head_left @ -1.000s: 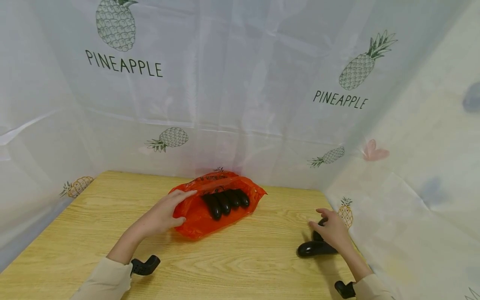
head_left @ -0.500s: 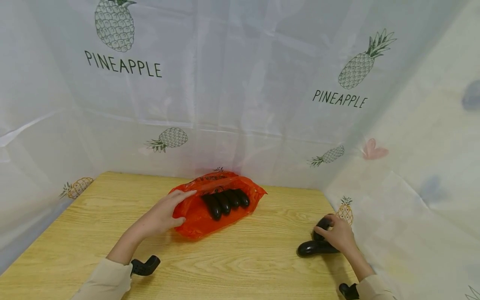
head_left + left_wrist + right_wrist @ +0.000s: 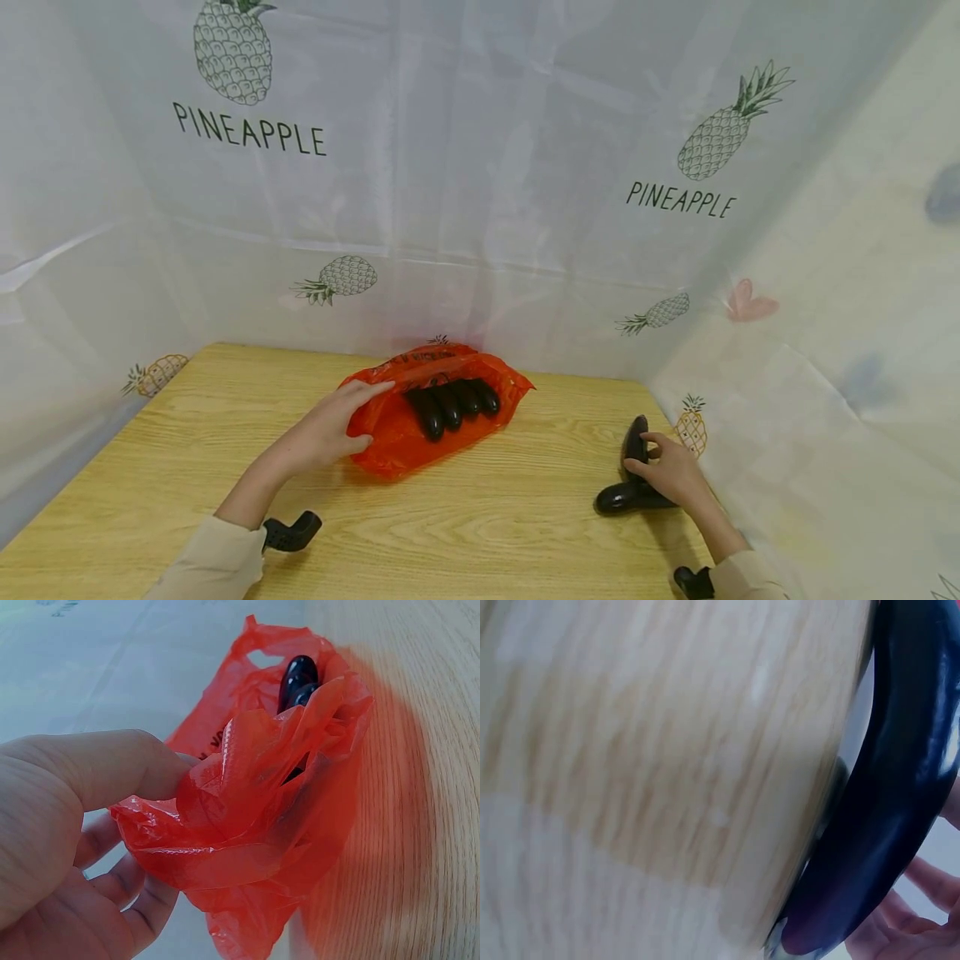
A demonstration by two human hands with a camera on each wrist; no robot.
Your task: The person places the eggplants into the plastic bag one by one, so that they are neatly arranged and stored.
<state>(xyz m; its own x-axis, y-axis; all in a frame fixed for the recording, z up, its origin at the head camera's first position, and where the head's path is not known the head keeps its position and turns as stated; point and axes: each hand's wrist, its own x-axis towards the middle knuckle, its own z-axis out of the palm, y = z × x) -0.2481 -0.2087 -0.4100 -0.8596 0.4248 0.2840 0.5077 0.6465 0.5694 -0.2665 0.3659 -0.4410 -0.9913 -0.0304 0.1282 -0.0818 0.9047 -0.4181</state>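
My left hand (image 3: pixel 324 431) holds the rim of a red plastic bag (image 3: pixel 401 454), thumb and fingers spread at its mouth. In the left wrist view, fingers disappear behind the folded red film. Several dark eggplants (image 3: pixel 450 404) lie side by side inside the bag. At the table's right side my right hand (image 3: pixel 675 471) pinches an eggplant (image 3: pixel 635 442) between thumb and fingers. Just in front of it a second eggplant (image 3: pixel 622 497) lies sideways, its right end under the hand. One glossy eggplant (image 3: pixel 900 787) fills the right wrist view's right side; which one, I cannot tell.
The pale wooden table (image 3: pixel 480 525) runs up to a white curtain (image 3: pixel 480 167) printed with pineapples. Another printed sheet (image 3: pixel 840 392) borders the right edge, close to my right hand. Black wrist devices (image 3: pixel 292 531) sit at both cuffs.
My right hand has come down from above the farther eggplant and taken hold of it. That eggplant has shifted and now points more away from me. The left hand and bag stay put.
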